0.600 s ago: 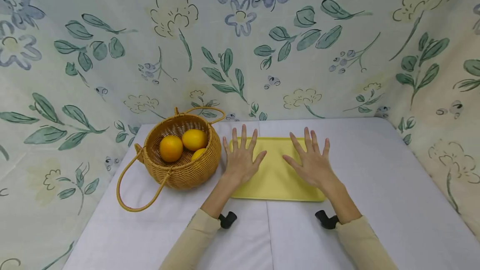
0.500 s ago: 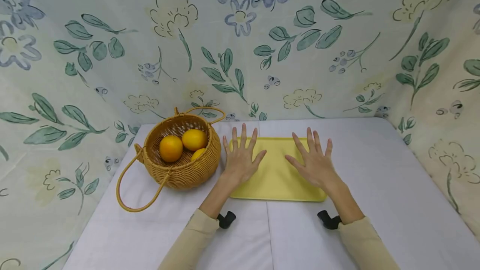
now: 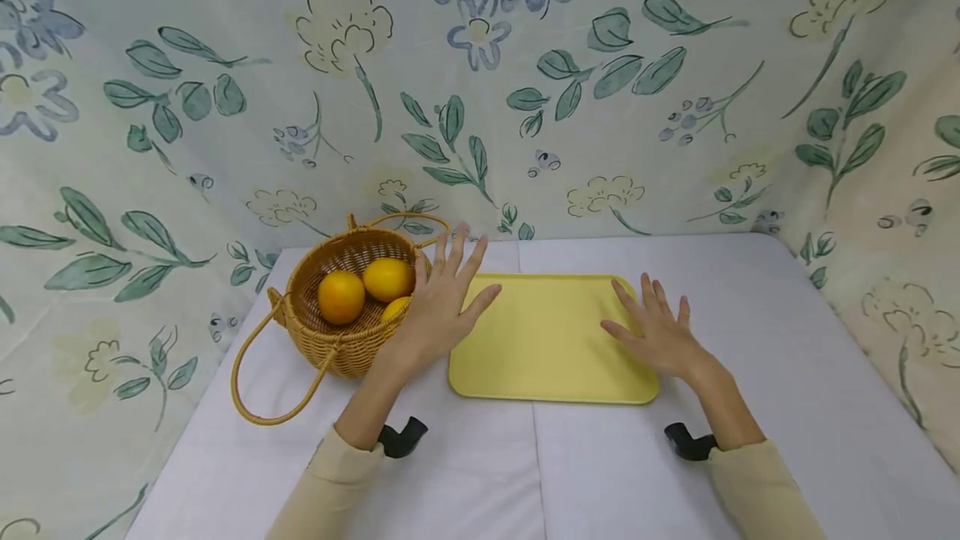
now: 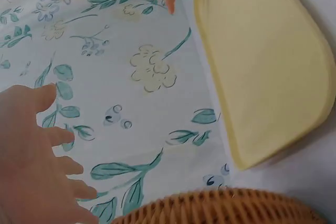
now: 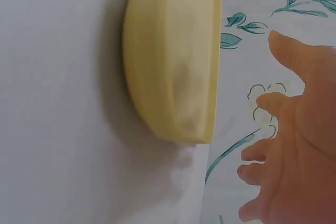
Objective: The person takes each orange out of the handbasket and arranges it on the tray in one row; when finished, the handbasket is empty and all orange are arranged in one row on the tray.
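Note:
My left hand point(image 3: 438, 311), fingers spread, is in front of the right side of a round wicker basket point(image 3: 352, 352) and holds nothing. Whether it touches the basket I cannot tell. Three orange fruits, like oranges, lie in the basket: one orange point(image 3: 342, 297) at the left, another orange point(image 3: 389, 279) behind it, and a third orange point(image 3: 396, 308) partly hidden by the left hand. A yellow rectangular tray point(image 3: 551, 340) lies right of the basket. Over its right edge hovers my right hand point(image 3: 663, 336), fingers spread and slightly bent, with nothing in it.
A white cloth covers the table point(image 3: 495, 473). Behind it hangs a floral curtain point(image 3: 517, 123). The basket's front handle point(image 3: 273, 419) lies folded out over the cloth, and its rear handle point(image 3: 408, 215) leans back. A black wrist mount point(image 3: 405, 437) shows below the left wrist.
My left hand has moved left, from the tray's left edge to the basket. My right hand has shifted right and slightly toward me. The basket, fruits and tray stay put.

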Available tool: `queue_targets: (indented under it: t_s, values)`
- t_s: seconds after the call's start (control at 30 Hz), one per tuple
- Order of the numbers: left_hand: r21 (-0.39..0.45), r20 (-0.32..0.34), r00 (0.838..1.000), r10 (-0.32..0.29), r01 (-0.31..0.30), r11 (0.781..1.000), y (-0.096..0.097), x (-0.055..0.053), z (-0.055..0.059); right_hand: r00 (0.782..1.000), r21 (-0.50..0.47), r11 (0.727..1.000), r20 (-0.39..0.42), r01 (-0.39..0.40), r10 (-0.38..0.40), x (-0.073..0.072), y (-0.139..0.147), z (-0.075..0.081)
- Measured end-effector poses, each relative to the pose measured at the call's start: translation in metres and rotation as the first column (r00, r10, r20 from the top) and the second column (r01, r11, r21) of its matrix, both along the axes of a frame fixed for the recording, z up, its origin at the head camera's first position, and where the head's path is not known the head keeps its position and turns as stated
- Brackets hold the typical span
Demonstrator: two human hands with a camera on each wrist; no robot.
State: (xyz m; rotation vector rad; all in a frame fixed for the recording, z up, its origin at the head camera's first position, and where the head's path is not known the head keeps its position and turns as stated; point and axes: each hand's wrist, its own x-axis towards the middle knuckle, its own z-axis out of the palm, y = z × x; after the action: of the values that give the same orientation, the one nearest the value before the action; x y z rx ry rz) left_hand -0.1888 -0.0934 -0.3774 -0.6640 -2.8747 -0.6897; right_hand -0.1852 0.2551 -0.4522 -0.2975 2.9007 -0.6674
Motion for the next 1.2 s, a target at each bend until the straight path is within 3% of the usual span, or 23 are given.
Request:
queue_targets:
  t_s: [0.3,0.5,0.73,0.97,1.2]
  values:
    - [0.113,0.124,0.992,-0.010,-0.004,0.994,-0.066,-0.004,0.049,0.989,-0.085,0.996,0.149,-0.007,0.019,0.000,0.017,-0.014]
    - [0.125,0.203,0.979,0.012,-0.038,0.991,-0.106,-0.013,0.071,0.986,-0.121,0.992,0.166,-0.017,0.037,-0.001,0.024,-0.020]
    - [0.219,0.323,0.945,-0.056,-0.017,0.976,-0.145,-0.038,0.072,0.988,-0.135,0.989,0.131,-0.060,0.078,0.001,0.032,-0.022]
    - [0.264,0.447,0.884,-0.137,0.016,0.964,-0.175,-0.071,0.066,0.987,-0.138,0.989,0.138,-0.059,0.078,0.001,0.037,-0.025]
    - [0.267,0.543,0.811,-0.217,0.077,0.961,-0.186,-0.097,0.060,0.987,-0.147,0.988,0.138,-0.056,0.077,0.001,0.039,-0.027]
